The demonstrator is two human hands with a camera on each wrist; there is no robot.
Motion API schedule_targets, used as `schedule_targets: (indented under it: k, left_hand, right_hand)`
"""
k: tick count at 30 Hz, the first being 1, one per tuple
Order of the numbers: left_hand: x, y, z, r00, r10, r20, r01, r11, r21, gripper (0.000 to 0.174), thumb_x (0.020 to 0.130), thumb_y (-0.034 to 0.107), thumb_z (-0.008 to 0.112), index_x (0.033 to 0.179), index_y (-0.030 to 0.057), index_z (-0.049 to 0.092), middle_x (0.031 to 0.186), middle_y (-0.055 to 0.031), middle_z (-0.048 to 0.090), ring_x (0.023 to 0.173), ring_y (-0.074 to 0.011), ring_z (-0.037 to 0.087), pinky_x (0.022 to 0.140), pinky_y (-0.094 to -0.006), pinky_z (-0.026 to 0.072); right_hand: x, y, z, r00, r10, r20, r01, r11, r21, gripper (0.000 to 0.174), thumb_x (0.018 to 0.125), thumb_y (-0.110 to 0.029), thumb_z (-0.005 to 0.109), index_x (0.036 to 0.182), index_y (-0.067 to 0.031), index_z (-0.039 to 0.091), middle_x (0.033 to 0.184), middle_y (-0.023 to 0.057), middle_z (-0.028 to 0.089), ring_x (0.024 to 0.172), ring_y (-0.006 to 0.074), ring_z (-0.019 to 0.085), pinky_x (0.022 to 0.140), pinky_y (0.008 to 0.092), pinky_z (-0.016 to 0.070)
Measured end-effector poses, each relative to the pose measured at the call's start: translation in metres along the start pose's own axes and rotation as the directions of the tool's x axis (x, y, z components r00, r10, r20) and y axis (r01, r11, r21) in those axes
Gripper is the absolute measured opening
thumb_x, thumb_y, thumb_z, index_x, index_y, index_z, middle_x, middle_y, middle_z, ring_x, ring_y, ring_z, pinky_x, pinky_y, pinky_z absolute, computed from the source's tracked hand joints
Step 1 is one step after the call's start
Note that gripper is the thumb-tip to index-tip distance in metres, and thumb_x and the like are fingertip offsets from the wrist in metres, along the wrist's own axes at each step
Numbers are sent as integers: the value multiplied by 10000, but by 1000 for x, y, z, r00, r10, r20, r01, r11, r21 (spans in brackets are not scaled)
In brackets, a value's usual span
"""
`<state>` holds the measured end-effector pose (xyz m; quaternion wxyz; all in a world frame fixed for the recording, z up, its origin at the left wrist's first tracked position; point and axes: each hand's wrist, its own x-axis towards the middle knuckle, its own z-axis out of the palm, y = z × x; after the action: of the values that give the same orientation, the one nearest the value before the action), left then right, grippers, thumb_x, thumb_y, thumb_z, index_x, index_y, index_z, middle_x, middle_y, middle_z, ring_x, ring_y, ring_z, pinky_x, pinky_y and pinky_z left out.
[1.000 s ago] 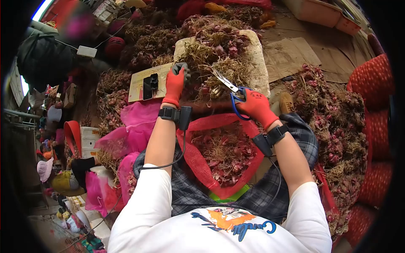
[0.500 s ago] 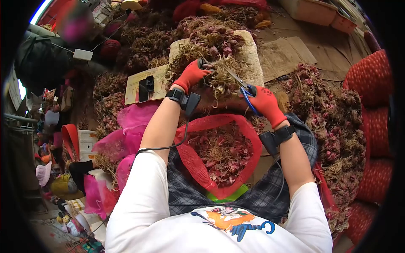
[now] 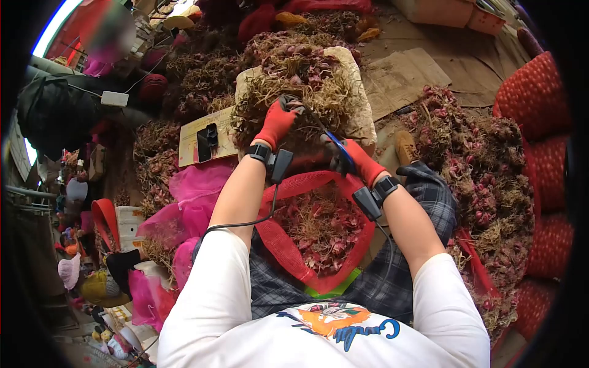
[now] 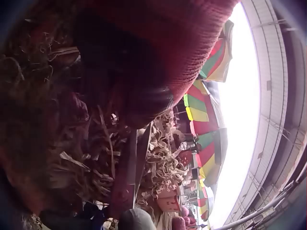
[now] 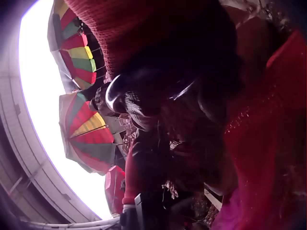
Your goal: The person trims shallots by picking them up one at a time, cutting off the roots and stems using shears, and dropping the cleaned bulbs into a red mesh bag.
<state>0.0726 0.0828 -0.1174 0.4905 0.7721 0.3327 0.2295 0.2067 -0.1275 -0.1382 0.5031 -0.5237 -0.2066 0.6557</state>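
Scissors with blue handles (image 3: 341, 149) are gripped in my red-gloved right hand (image 3: 362, 161), above the near right edge of a white foam block (image 3: 357, 92). Their blades point up and left toward my left hand. In the left wrist view the blades (image 4: 130, 163) run close under the left fingers. My gloved left hand (image 3: 279, 121) has its grey-tipped fingers curled at the near edge of a heap of dried-stemmed shallots (image 3: 300, 70) on the block. It pinches a bunch of shallots there, mostly hidden by the fingers.
An open red mesh bag (image 3: 288, 245) holding shallots stands between the knees. Shallot piles (image 3: 485, 184) lie to the right, beside filled red sacks (image 3: 537, 98). A phone (image 3: 204, 144) rests on cardboard at left, near pink mesh bags (image 3: 196, 187).
My left hand moved right to the heap, then slightly down and left. The scissors, open a second ago, now have their blades closer together, and my right hand has turned and moved left.
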Motion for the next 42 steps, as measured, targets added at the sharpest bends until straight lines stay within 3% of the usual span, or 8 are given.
schedule_targets:
  k: [5, 10, 15, 21, 26, 33, 38, 42]
  left_hand:
    - [-23, 3, -13, 965, -258, 43, 254, 885, -390, 187, 853, 168, 616, 1006, 63, 638, 767, 21, 605, 613, -78, 542, 539, -237, 441]
    - [-33, 14, -13, 905, -405, 131, 402, 715, -571, 175, 827, 220, 662, 884, 54, 653, 699, 36, 577, 567, -72, 519, 512, -239, 441]
    - [-28, 2, -13, 954, -299, -14, 257, 840, -477, 171, 839, 204, 654, 931, 60, 636, 761, 23, 603, 627, -66, 532, 555, -224, 436]
    - [-32, -22, -9, 996, -32, -83, 9, 964, -264, 164, 809, 89, 608, 959, 23, 607, 835, -24, 635, 731, -92, 575, 673, -236, 463]
    - [-46, -18, -1, 986, 95, -136, -108, 990, -92, 216, 770, 68, 620, 975, 26, 565, 915, -71, 631, 848, -186, 597, 784, -284, 464]
    - [-60, -36, 13, 956, 226, -190, -194, 966, 171, 307, 770, -104, 490, 1048, 21, 522, 1017, -44, 588, 974, -116, 566, 841, -256, 460]
    - [-65, -37, 8, 973, -102, -209, 22, 935, -354, 301, 762, -2, 614, 1050, 45, 542, 959, -73, 615, 876, -181, 591, 771, -300, 472]
    - [-95, -59, -2, 900, -410, -147, 86, 498, -863, 271, 808, -39, 577, 1049, 83, 553, 927, -39, 612, 826, -143, 596, 785, -258, 492]
  right_hand:
    - [-10, -13, 8, 989, 70, -132, -99, 969, -225, 347, 836, -415, 633, 866, -70, 658, 572, 76, 588, 418, 140, 537, 371, 258, 407]
    - [-21, -3, 7, 969, 104, 222, -149, 969, 197, 262, 870, -356, 606, 1052, -167, 615, 676, 14, 572, 475, 88, 500, 381, 211, 390]
    - [-50, -33, 36, 942, 327, 74, -328, 945, 3, 405, 862, -410, 602, 1033, -44, 599, 645, 15, 545, 457, 94, 495, 380, 226, 399]
    - [-6, 5, 17, 998, 24, -61, -29, 995, -91, 393, 871, -401, 584, 873, -10, 619, 530, 50, 511, 370, 167, 487, 349, 302, 401]
    - [-2, -8, 13, 995, 96, -6, -96, 994, -50, 357, 874, -360, 579, 825, -8, 604, 535, 71, 526, 380, 199, 520, 322, 327, 385]
    - [3, -16, 27, 989, -59, -132, 15, 948, -317, 441, 789, -428, 680, 659, -13, 604, 515, 46, 501, 384, 163, 513, 343, 302, 383]
    - [25, -9, 18, 977, -133, -169, 83, 958, -276, 441, 768, -432, 704, 635, -23, 606, 503, 30, 495, 371, 135, 475, 349, 292, 365]
    - [26, -18, 7, 985, -49, -166, 31, 994, -107, 415, 786, -436, 686, 673, -46, 598, 492, 12, 473, 359, 119, 446, 339, 268, 344]
